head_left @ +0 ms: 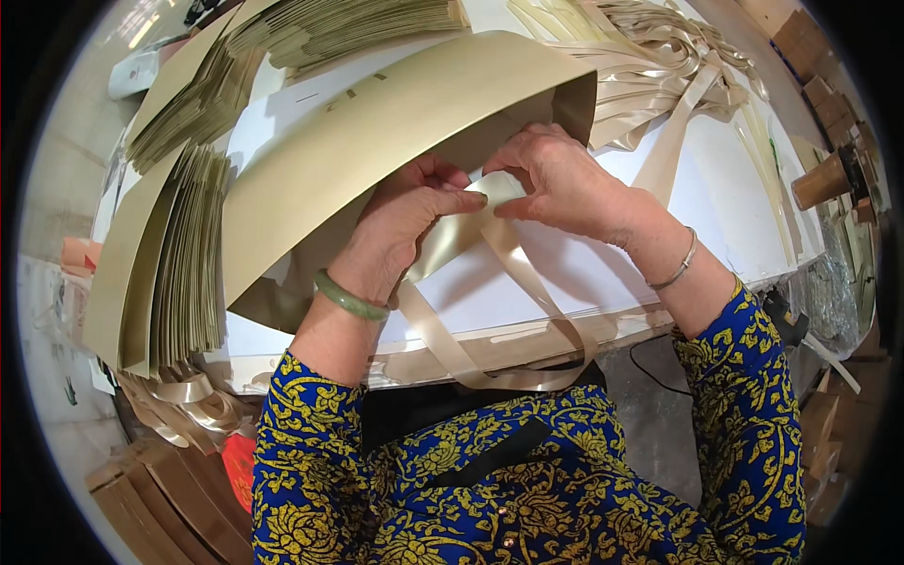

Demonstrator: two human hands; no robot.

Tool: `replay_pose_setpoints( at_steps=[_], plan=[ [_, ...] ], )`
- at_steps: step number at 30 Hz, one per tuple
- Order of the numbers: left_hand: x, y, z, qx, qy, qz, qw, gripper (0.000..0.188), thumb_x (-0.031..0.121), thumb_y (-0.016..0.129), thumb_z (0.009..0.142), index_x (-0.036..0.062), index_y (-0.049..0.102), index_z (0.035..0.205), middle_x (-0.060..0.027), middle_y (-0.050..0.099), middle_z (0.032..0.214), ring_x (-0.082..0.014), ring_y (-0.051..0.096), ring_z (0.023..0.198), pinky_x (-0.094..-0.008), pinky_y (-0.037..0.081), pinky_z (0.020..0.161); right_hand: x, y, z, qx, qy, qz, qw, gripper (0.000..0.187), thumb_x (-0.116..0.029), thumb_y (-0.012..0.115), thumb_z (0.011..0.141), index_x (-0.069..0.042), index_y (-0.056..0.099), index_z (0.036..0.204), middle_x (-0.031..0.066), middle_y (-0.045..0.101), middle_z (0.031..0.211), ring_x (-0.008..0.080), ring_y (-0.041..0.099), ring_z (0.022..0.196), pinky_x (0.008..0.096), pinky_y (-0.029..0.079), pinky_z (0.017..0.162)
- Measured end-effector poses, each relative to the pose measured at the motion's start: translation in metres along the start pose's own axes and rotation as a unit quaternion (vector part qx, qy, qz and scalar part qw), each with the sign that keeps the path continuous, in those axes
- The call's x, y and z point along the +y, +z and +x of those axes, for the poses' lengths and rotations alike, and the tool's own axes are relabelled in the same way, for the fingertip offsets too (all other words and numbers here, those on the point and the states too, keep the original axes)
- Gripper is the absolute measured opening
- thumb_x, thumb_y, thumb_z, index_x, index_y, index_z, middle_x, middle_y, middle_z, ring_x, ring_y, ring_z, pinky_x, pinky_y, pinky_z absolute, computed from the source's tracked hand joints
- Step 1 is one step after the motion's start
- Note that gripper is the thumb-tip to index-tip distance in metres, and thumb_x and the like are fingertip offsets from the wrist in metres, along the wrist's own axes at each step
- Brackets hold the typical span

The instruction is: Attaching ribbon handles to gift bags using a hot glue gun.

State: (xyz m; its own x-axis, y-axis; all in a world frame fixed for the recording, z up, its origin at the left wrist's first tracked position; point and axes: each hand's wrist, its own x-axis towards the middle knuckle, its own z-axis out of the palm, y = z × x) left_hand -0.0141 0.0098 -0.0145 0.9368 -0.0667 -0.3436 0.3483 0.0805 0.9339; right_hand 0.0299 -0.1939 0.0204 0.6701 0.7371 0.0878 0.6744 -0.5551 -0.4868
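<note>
A large gold paper bag (395, 132) lies across the table before me, its dark inner side facing me. At its near edge, a glossy gold flap (450, 243) sits between my hands, with a satin ribbon (431, 331) running out from it. The ribbon hangs in a loop over the table edge toward my lap. My left hand (412, 207), under a green bangle, pinches the flap's upper part between thumb and fingers. Closed on the other side of the same spot is my right hand (560, 184). The ribbon's ends behind the flap are hidden.
Stacks of folded gold paper bags (184, 254) line the left and the back (348, 33) of the table. Bundled satin ribbons (659, 71) spread at the back right, and more ribbons (184, 400) hang at the left edge. Cardboard boxes (169, 499) stand below left.
</note>
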Motion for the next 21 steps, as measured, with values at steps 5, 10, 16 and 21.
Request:
replay_pose_setpoints(
  at_steps=[5, 10, 16, 21],
  plan=[
    [-0.01, 0.008, -0.007, 0.022, 0.063, 0.001, 0.998, 0.022, -0.001, 0.077, 0.077, 0.0016, 0.062, 0.093, -0.0044, 0.062, 0.089, -0.0154, 0.062, 0.084, -0.0265, 0.051, 0.081, 0.009, 0.007, 0.002, -0.049, 0.082, 0.083, 0.992, 0.039, -0.015, 0.081, 0.072, 0.0, 0.07, 0.106, 0.0209, 0.068, 0.103, 0.0358, 0.063, 0.101, 0.0403, 0.051, 0.09],
    [-0.023, -0.012, -0.002, 0.092, 0.209, 0.218, 0.949, 0.021, 0.001, 0.076, 0.079, 0.0018, 0.064, 0.097, -0.0058, 0.064, 0.092, -0.0167, 0.062, 0.086, -0.0281, 0.051, 0.081, 0.018, 0.028, 0.005, 0.047, 0.024, 0.15, 0.987, 0.036, -0.014, 0.081, 0.071, 0.002, 0.068, 0.101, 0.0209, 0.068, 0.097, 0.0352, 0.065, 0.095, 0.0402, 0.052, 0.084],
    [-0.028, -0.039, -0.028, 0.215, 0.421, 0.605, 0.64, 0.022, 0.005, 0.075, 0.082, 0.0021, 0.066, 0.103, -0.0079, 0.066, 0.096, -0.0186, 0.063, 0.088, -0.0305, 0.052, 0.083, 0.014, 0.024, -0.011, 0.023, 0.043, 0.106, 0.993, 0.024, -0.008, 0.079, 0.069, -0.001, 0.065, 0.087, 0.0137, 0.067, 0.089, 0.0352, 0.062, 0.091, 0.0417, 0.048, 0.079],
    [-0.013, -0.034, -0.043, 0.115, 0.156, 0.599, 0.777, 0.033, 0.014, 0.073, 0.086, 0.0015, 0.064, 0.116, -0.0124, 0.069, 0.104, -0.022, 0.064, 0.097, -0.0335, 0.052, 0.086, 0.015, 0.032, -0.021, 0.157, -0.119, 0.035, 0.98, 0.021, -0.002, 0.077, 0.064, -0.005, 0.058, 0.07, 0.0085, 0.063, 0.08, 0.0294, 0.06, 0.084, 0.0394, 0.046, 0.078]
  ],
)
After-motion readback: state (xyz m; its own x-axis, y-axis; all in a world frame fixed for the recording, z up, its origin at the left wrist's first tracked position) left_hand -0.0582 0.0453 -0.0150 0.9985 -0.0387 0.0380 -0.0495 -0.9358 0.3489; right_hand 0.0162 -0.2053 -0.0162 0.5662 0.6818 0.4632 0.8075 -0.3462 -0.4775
